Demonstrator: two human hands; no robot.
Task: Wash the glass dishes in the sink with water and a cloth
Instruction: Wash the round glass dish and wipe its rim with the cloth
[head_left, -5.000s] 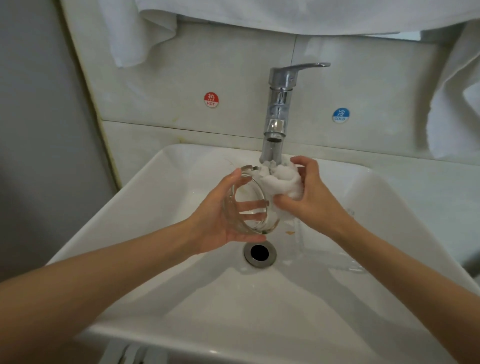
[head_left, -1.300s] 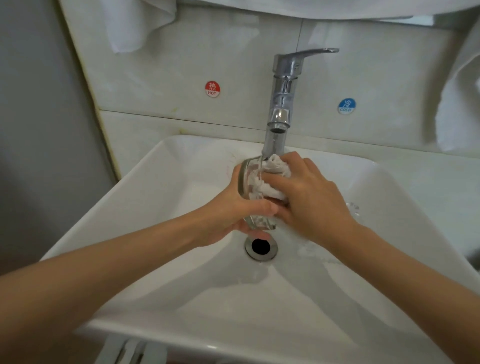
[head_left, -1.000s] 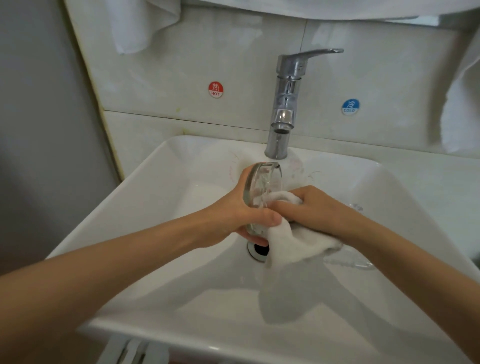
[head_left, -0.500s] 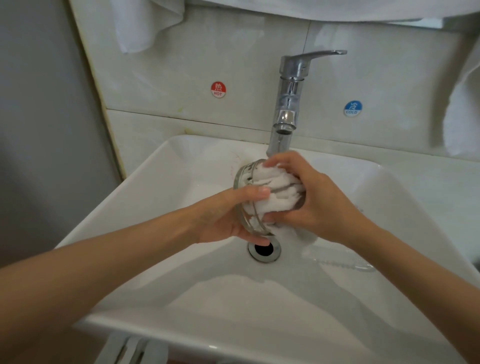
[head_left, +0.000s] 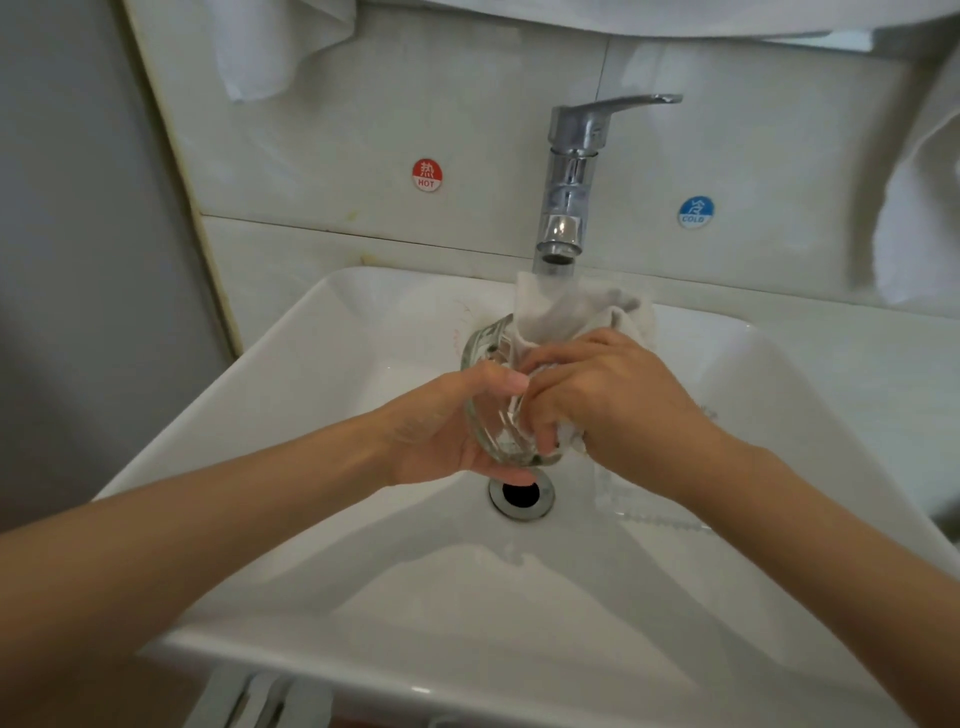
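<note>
**Fig. Wiping step.** L hand (head_left: 441, 431) grips dish (head_left: 491, 343) on edge above drain (head_left: 521, 493), thumb hooked over rim, fingers curled beneath. R hand (head_left: 613, 405) bunches cloth (head_left: 571, 312) w/ curled fingers and presses it into the bowl. The cloth's free end stands up under the running tap (head_left: 569, 176). A 2nd dish (head_left: 654, 519) lies on the sink (head_left: 322, 415) floor under the R wrist. To do it well: rotate dish w/ L hand while cloth sweeps wall and base. Grip firmly — wet glass is prob. slippery — and work low over the basin.
</note>
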